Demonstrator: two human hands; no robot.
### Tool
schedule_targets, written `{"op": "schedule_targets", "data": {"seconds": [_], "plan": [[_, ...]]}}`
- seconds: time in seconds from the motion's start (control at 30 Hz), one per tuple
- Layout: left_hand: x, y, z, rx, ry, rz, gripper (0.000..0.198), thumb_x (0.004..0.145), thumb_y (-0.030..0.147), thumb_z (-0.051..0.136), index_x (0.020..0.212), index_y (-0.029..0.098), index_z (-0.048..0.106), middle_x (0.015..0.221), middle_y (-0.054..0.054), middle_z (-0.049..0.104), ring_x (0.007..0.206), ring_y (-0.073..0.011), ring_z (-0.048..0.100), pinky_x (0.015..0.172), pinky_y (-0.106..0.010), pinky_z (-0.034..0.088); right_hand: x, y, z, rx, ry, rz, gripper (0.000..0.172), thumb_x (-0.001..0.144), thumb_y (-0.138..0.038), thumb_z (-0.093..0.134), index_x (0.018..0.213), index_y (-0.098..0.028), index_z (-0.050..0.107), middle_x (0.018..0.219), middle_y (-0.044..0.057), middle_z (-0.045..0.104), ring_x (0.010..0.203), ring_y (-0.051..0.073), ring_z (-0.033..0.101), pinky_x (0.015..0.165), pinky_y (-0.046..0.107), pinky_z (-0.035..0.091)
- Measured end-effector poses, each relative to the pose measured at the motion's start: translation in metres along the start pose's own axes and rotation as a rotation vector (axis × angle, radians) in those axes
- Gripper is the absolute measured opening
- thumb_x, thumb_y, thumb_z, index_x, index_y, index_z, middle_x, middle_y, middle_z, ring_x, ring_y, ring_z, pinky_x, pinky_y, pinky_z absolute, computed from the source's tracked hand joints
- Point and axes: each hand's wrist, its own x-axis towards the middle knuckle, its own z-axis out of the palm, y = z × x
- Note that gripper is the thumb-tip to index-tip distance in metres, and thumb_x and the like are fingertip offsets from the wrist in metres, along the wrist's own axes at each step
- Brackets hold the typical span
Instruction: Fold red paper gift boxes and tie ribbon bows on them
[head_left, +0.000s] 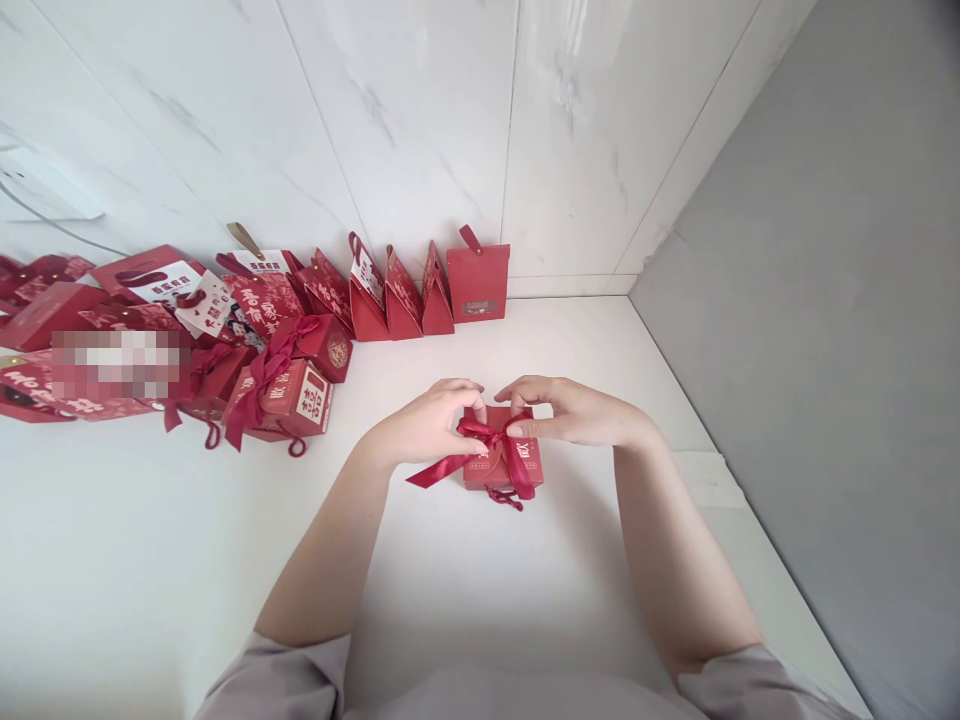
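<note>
A small red gift box (480, 476) sits on the white table in front of me, with a cord handle hanging at its near side. Across its top a dark red ribbon (519, 470) is tied in a bow, one tail stretching out to the left and the other falling over the front. My left hand (442, 420) has its curved thumb and fingers round the left loop of the bow. On the opposite side, my right hand (566, 410) pinches the right loop between thumb and fingers.
Several red gift boxes and bags are crowded at the left, among them a ribboned box (285, 400). Folded red bags stand in a row along the marble wall, ending with an upright bag (478, 285). A grey panel (810, 300) borders the white table (420, 580) on the right.
</note>
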Motion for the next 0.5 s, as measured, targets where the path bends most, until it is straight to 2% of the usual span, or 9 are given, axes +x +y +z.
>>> {"op": "schedule_targets", "data": {"seconds": [0.1,0.27,0.37,0.43,0.5], "plan": [[0.0018,-0.0057,0.0003,-0.019,-0.027,-0.015,0.032,0.067,0.045,0.074,0.086,0.023,0.059,0.141,-0.007,0.046,0.135,-0.0316,0.037,0.107,-0.046,0.038,-0.0029,0.0039,-0.0047,-0.013,-0.057,0.030,0.027,0.076,-0.049,0.069,0.087,-0.025,0.062,0.125,0.002,0.060,0.116,0.027,0.053,0.097,0.037,0.040],[0.0044,-0.0085,0.0000,-0.014,-0.093,0.007,0.032,0.068,0.050,0.072,0.069,0.021,0.059,0.136,-0.005,0.052,0.126,-0.0304,0.048,0.100,-0.043,0.044,-0.0056,0.0089,-0.0097,0.017,-0.088,0.055,0.026,0.081,-0.051,0.063,0.088,-0.026,0.066,0.131,0.001,0.057,0.118,0.025,0.053,0.099,0.036,0.039],[0.0028,-0.0082,-0.0018,0.006,-0.071,-0.011,0.034,0.067,0.055,0.072,0.072,0.022,0.063,0.138,-0.004,0.051,0.127,-0.0303,0.048,0.102,-0.041,0.043,-0.0049,0.0089,-0.0084,0.054,-0.084,0.028,0.027,0.083,-0.051,0.061,0.090,-0.025,0.066,0.126,0.002,0.061,0.115,0.025,0.055,0.098,0.037,0.040],[0.0009,-0.0084,-0.0029,0.021,-0.047,-0.024,0.034,0.068,0.056,0.071,0.077,0.024,0.066,0.140,-0.004,0.049,0.129,-0.0300,0.046,0.104,-0.041,0.041,-0.0034,0.0072,-0.0058,0.064,-0.032,-0.019,0.025,0.085,-0.049,0.059,0.092,-0.025,0.065,0.121,0.003,0.063,0.115,0.024,0.055,0.098,0.038,0.040],[-0.0011,-0.0091,-0.0041,0.024,-0.054,-0.029,0.034,0.069,0.057,0.070,0.078,0.024,0.067,0.140,-0.004,0.049,0.130,-0.0297,0.045,0.104,-0.040,0.042,-0.0023,0.0031,-0.0029,0.064,0.112,-0.089,0.022,0.088,-0.045,0.057,0.094,-0.025,0.063,0.120,0.004,0.063,0.118,0.023,0.053,0.099,0.038,0.040]]}}
